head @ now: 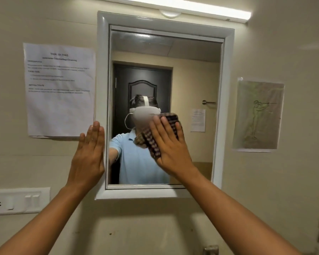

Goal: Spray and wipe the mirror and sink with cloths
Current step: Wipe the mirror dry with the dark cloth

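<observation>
A white-framed mirror (191, 74) hangs on the beige wall straight ahead. My right hand (170, 144) lies flat on the glass in its lower middle and presses a brown checked cloth (151, 138) against it. The cloth sticks out above and to the left of the fingers. My left hand (89, 155) rests flat with fingers together on the mirror's left frame edge and holds nothing. The sink is out of view and no spray bottle shows.
A printed task sheet (60, 89) is taped left of the mirror, a line drawing (258, 115) right of it. A switch and socket panel (17, 200) sits at lower left. A tube light (182, 6) runs above. A metal fitting (211, 250) pokes up at the bottom edge.
</observation>
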A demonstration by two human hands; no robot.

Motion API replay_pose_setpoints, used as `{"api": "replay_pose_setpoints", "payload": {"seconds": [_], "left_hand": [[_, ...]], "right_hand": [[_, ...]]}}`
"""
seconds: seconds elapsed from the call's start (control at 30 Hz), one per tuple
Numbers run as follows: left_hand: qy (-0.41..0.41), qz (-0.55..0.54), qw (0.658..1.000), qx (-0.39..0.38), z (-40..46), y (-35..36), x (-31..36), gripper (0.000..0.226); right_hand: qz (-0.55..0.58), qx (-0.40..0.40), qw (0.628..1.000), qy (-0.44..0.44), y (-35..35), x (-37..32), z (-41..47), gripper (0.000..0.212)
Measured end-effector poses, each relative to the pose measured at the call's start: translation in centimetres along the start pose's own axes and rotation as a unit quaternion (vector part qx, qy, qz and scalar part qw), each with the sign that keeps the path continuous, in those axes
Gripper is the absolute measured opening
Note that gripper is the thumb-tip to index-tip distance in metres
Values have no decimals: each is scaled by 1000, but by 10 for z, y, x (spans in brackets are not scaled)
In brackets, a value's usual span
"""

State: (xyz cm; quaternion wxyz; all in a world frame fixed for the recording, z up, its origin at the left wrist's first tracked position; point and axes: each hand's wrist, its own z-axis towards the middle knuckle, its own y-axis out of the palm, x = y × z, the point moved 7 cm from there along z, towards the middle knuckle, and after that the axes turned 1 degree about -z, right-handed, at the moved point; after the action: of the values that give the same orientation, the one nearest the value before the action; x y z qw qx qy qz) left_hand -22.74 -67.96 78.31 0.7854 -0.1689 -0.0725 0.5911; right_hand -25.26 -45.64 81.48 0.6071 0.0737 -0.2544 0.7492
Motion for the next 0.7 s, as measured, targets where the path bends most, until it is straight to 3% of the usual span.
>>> {"api": "replay_pose_setpoints", "payload": {"seconds": [0.3, 0.7], "left_hand": [[-31, 25, 999, -7, 3, 0, 14, 71], [-30, 36, 997, -59, -13, 6, 21, 70]], "right_hand": [[1, 15, 990, 140, -18, 110, -22, 74], [41, -8, 967, 251, 7, 45, -103, 79]]}}
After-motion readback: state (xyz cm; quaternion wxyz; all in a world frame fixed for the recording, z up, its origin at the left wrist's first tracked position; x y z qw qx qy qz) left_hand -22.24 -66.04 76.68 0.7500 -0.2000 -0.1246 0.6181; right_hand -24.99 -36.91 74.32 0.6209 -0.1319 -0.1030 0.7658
